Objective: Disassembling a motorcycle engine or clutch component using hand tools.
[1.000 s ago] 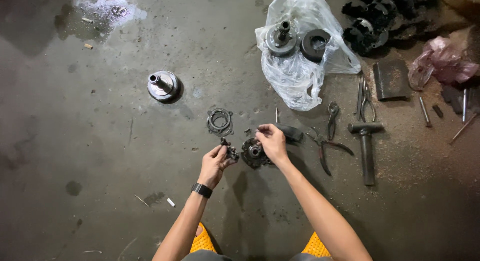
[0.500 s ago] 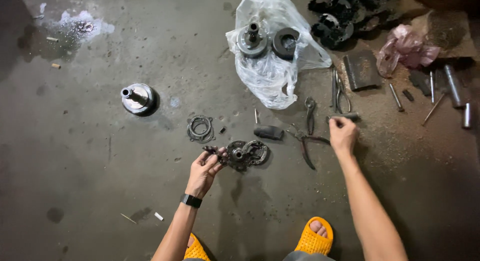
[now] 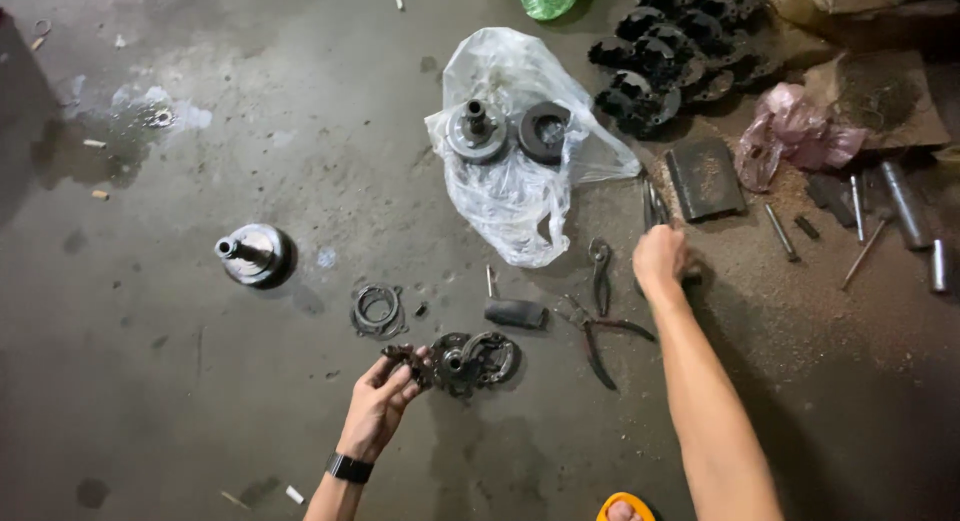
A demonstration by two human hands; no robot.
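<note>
At the far left a shiny hub (image 3: 252, 253) with a stub shaft stands on the concrete floor (image 3: 180, 401), and a metal ring (image 3: 378, 311) lies at about 10 o'clock from the work. The left hand (image 3: 385, 401) comes up from 6 o'clock, and its fingertips pinch the left lobe of a greasy round assembly (image 3: 470, 359), which rests on the floor between the two arms. A small black block (image 3: 515, 313) lies just beyond it at 1 o'clock. A clear bag (image 3: 520, 181) carrying two round parts lies well off at 12 o'clock.

Long-handled pliers (image 3: 600, 331) lie at 2 o'clock, with a smaller pair (image 3: 600, 271) above them. The right hand (image 3: 660, 261) is low over the floor just right of these, knuckles up and fingers curled. Whether it has closed on a tool I cannot tell, since the hand covers whatever lies beneath it. Farther right are a dark plate (image 3: 705, 178), loose rods (image 3: 780, 231) and a pink bag (image 3: 795, 131).

The step looks like steadying the assembly one-handed while reaching among the tools. The next move calls for a firm left pinch so the part doesn't slide on the oily floor, and a sure grip before anything is lifted.
</note>
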